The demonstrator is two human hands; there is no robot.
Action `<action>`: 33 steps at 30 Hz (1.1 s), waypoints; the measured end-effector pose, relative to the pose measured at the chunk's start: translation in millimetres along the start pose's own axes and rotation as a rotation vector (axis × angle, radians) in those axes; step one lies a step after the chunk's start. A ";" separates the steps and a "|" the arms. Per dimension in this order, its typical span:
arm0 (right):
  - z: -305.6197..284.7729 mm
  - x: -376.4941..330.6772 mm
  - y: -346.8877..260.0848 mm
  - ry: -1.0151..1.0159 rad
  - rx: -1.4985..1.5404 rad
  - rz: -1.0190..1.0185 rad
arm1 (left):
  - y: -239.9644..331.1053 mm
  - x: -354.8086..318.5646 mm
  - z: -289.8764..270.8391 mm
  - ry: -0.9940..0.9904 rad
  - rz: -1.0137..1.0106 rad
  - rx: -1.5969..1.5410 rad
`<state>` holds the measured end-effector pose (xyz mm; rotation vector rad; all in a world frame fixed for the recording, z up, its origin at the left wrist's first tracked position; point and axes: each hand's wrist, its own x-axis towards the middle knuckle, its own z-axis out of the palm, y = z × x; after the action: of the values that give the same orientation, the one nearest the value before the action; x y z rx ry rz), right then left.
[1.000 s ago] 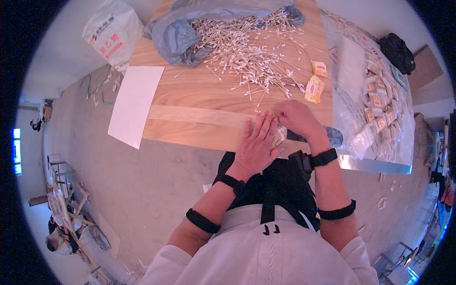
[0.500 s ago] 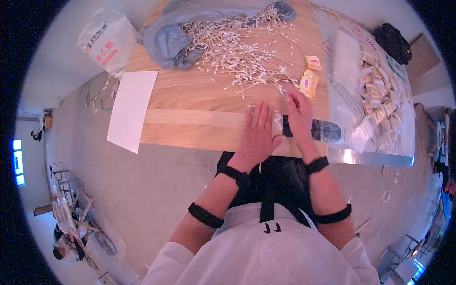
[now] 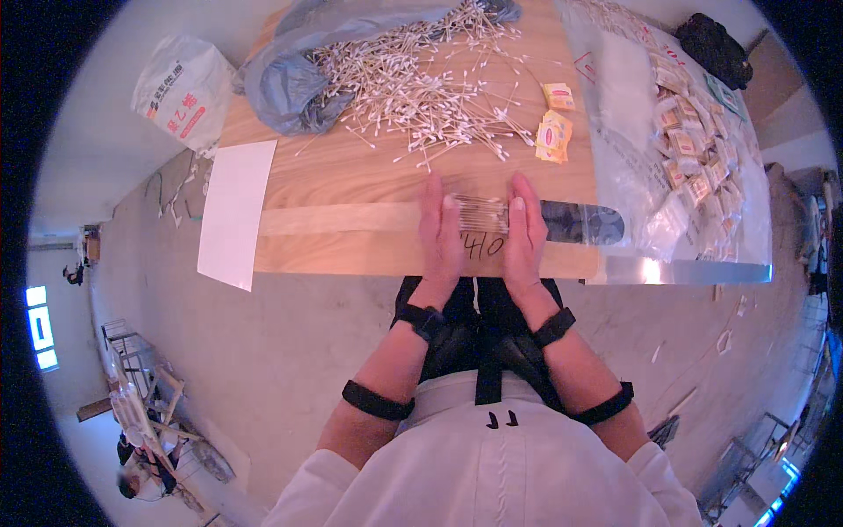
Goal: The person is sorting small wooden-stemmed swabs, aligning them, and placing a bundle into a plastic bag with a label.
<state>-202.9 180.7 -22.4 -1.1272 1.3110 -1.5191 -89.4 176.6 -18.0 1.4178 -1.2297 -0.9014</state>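
Left hand (image 3: 441, 235) and right hand (image 3: 524, 237), straight-fingered, palms facing, bracket a row of thin cotton swabs (image 3: 483, 213) on wood-grained tabletop (image 3: 347, 250). Earlier, the left lay flat.

The tabletop (image 3: 351, 180) is lit fairly evenly by soft, pinkish light. At far left the window (image 3: 36, 299) is washed out to bluish white, and a bright glint is thrown off the silvery strip (image 3: 680, 271). The left fingers (image 3: 431, 204) and cotton swabs (image 3: 482, 213) are softened by blur. Straight edges are bowed toward the rim, which is swallowed by grainy black.
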 end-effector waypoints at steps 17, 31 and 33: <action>-39.3 14.0 -3.5 -0.058 -0.368 -0.164 | 16.7 -11.6 -17.2 -0.456 0.505 1.003; -26.3 20.9 -8.9 -0.148 -0.678 -0.274 | 18.2 -13.3 -21.7 -0.469 0.515 0.925; -25.8 24.8 -7.8 -0.154 -0.696 -0.259 | 18.5 -13.3 -21.3 -0.481 0.507 0.932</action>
<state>-234.6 164.7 -13.4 -1.8694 1.6877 -1.1275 -75.8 194.6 3.6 1.4649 -2.4470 -0.2894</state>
